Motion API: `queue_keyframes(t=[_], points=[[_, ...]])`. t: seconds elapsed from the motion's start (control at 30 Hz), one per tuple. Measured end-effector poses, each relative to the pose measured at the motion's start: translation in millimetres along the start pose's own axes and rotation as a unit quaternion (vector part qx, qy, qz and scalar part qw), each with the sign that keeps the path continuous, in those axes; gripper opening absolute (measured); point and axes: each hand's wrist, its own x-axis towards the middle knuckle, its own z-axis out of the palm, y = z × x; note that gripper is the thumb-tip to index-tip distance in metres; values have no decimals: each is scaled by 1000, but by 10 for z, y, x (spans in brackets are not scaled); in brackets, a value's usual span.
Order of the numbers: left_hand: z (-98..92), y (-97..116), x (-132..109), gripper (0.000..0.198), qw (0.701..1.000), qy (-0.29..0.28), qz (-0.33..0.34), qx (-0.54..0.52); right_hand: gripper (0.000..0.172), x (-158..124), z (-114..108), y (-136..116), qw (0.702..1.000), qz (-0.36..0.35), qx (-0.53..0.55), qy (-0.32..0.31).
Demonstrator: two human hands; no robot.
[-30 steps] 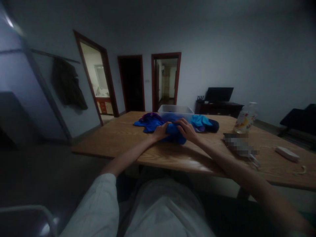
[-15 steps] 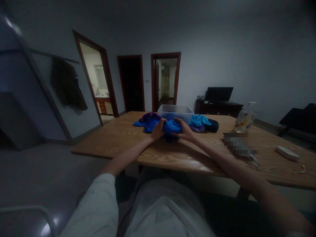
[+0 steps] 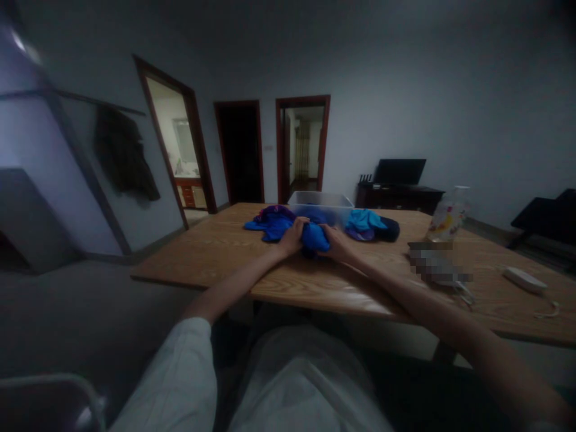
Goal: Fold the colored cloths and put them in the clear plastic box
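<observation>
Between my hands, just above the front half of the table, is a bunched blue cloth [image 3: 315, 238]; its exact kind does not show. My left hand [image 3: 293, 236] grips its left side, thumb on top. On the other side my right hand [image 3: 336, 243] is closed round it, some fingers hidden. A blue and purple cloth heap [image 3: 274, 225] lies to the left of my hands. Behind them stands a clear plastic bin [image 3: 321, 199], with something blue showing through its wall. To its right are a light blue cloth [image 3: 363, 220] and a dark cap-like item [image 3: 390, 229].
On the wooden table [image 3: 207, 258], to the right, stand a clear patterned jug [image 3: 447, 216] and a blurred-out flat item [image 3: 434, 264]. A white oblong device [image 3: 524, 279] with a cord lies near the right edge. A television [image 3: 400, 171] stands by the far wall.
Both hands have turned and squeezed the blue cloth, which now looks tighter and points toward me. The right hand has shifted slightly down and right. The other items stay put.
</observation>
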Motion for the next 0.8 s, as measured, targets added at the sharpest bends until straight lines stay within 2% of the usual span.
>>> queue_keyframes(t=[0.17, 0.3, 0.4, 0.47, 0.63, 0.73, 0.8], points=[[51, -76, 14, 72, 999, -45, -10, 15, 88, 10, 12, 96, 998, 3, -10, 64], [77, -102, 20, 68, 999, -43, 20, 20, 90, 15, 7, 188, 996, -15, 25, 86], [33, -72, 37, 79, 999, -24, 23, 11, 87, 25, -18, 166, 994, -36, 45, 91], [-25, -37, 52, 81, 999, -33, 12, -6, 83, 33, -32, 110, 993, -52, 50, 94], [-84, 15, 40, 66, 979, -144, -70, -125, 78, 27, -59, -22, 992, -83, 40, 88], [-15, -7, 2, 74, 967, -156, -141, -144, 79, 2, -86, -55, 994, -90, 17, 58], [33, -24, -17, 75, 963, -151, -163, -151, 80, -11, -106, -64, 995, -95, 1, 39]])
